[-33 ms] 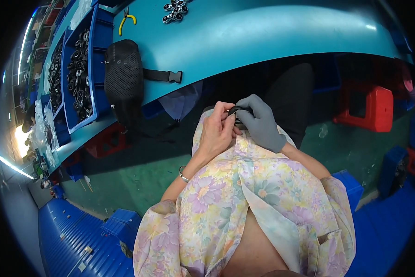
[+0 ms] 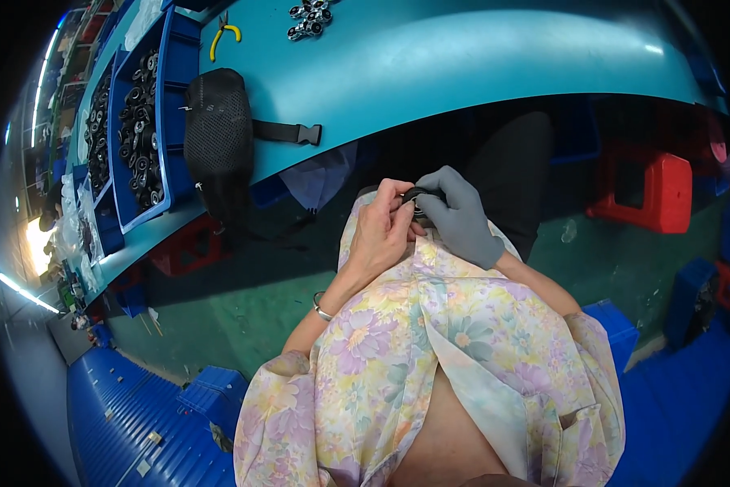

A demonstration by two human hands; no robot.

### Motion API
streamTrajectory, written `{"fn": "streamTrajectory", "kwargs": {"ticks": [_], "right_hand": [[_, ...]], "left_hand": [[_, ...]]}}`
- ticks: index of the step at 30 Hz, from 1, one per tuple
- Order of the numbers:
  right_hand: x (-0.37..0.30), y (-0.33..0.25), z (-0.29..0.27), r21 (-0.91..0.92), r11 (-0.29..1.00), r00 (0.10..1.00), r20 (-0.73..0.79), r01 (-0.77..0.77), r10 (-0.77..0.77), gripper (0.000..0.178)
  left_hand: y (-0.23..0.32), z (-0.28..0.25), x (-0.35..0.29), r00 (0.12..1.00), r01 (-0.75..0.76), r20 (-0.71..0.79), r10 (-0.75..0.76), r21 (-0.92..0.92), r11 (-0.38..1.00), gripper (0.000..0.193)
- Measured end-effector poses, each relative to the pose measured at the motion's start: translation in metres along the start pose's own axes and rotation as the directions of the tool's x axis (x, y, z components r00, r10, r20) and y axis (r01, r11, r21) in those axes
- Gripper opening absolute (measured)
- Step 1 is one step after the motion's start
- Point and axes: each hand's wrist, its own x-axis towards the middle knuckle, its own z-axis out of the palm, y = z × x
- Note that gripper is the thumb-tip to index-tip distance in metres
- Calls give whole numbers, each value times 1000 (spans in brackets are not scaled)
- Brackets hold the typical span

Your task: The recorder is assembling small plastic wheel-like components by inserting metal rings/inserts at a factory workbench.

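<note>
My bare left hand [image 2: 378, 230] and my right hand [image 2: 460, 217], in a grey glove, meet over my lap. Between their fingertips is a small dark round part [image 2: 418, 196] with a black curved rim, largely covered by the fingers. Both hands are closed on it, the left pinching from one side and the gloved one from the other. Its exact kind cannot be made out.
Ahead is a teal table [image 2: 430, 65] bearing a black mesh bag [image 2: 219, 130], yellow-handled pliers [image 2: 225, 36], shiny metal parts [image 2: 306, 26] and a blue bin [image 2: 178, 97] of black parts. A red stool [image 2: 653, 188] stands to the right.
</note>
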Motion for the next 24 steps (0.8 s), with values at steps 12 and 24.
{"fn": "streamTrajectory", "kwargs": {"ticks": [12, 24], "right_hand": [[-1, 4, -7, -263, 910, 946, 136, 321, -294, 19], [3, -4, -28, -60, 972, 925, 326, 225, -194, 50]], "left_hand": [[-2, 4, -7, 995, 98, 2, -98, -14, 995, 12], [0, -20, 1, 941, 280, 283, -187, -336, 900, 15]]}}
